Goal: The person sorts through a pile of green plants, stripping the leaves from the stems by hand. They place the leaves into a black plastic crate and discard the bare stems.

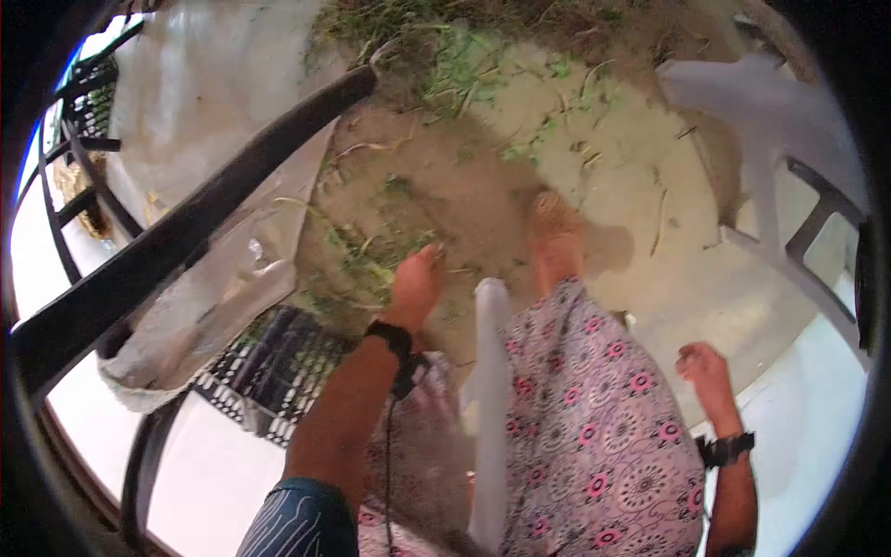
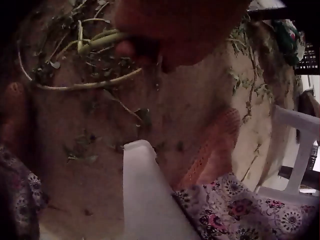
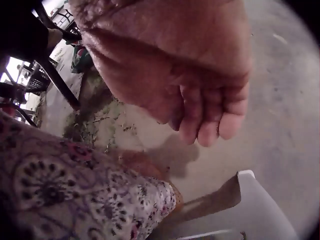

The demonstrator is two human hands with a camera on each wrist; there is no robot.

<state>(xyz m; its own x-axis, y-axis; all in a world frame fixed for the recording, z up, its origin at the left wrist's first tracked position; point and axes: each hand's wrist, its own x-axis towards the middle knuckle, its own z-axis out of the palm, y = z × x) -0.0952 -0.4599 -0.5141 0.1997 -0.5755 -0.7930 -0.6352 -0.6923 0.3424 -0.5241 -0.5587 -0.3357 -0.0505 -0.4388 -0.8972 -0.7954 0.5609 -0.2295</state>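
Beside the floral-print lap [image 1: 594, 418], the right hand [image 1: 703, 364] hangs idle, its fingers [image 3: 210, 120] loosely curled around nothing. Further out, the left hand [image 1: 415, 283] reaches down to the dirt floor and pinches a few green stems [image 2: 100, 40] between its fingertips, with a black crate [image 1: 278, 362] just to its left and a bare foot [image 1: 554, 232] to its right. Well beyond both hands lie a heap of cut greenery [image 1: 445, 37] and a white plastic chair [image 1: 761, 121].

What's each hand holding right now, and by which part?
The left hand pinches green stems by one end, at its fingertips. The right hand holds nothing, its fingers loosely curled.
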